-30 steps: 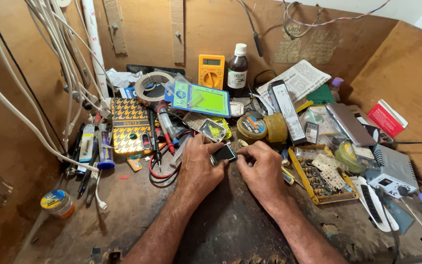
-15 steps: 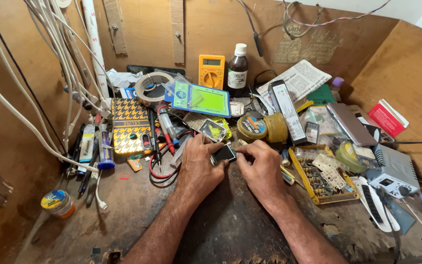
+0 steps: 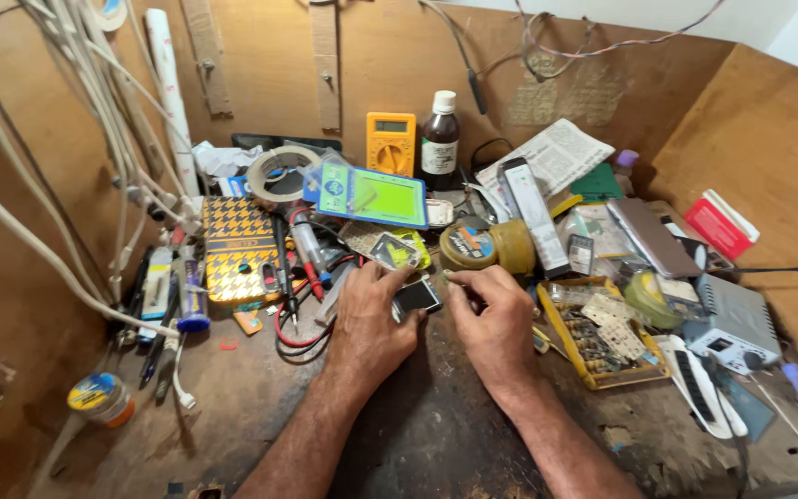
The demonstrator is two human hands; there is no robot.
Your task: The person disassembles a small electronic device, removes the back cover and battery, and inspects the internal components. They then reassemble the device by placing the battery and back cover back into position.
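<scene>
Both my hands meet over the middle of a cluttered wooden workbench (image 3: 417,444). My left hand (image 3: 371,319) grips a small dark rectangular device with a glossy face (image 3: 416,296), holding it by its left side. My right hand (image 3: 496,319) has its fingers pinched at the device's right edge; whether a small tool sits between those fingers I cannot tell. Just beyond the hands lie a round tin with a blue and orange lid (image 3: 469,245) and a small green packet (image 3: 397,249).
A yellow multimeter (image 3: 391,141) and a brown bottle (image 3: 440,143) stand at the back wall. A tape roll (image 3: 279,176), a blue-green blister pack (image 3: 373,194), a yellow patterned box (image 3: 237,248), red probe leads (image 3: 293,323), a parts tray (image 3: 598,337), a grey box (image 3: 736,323) and white cables (image 3: 94,139) crowd the bench.
</scene>
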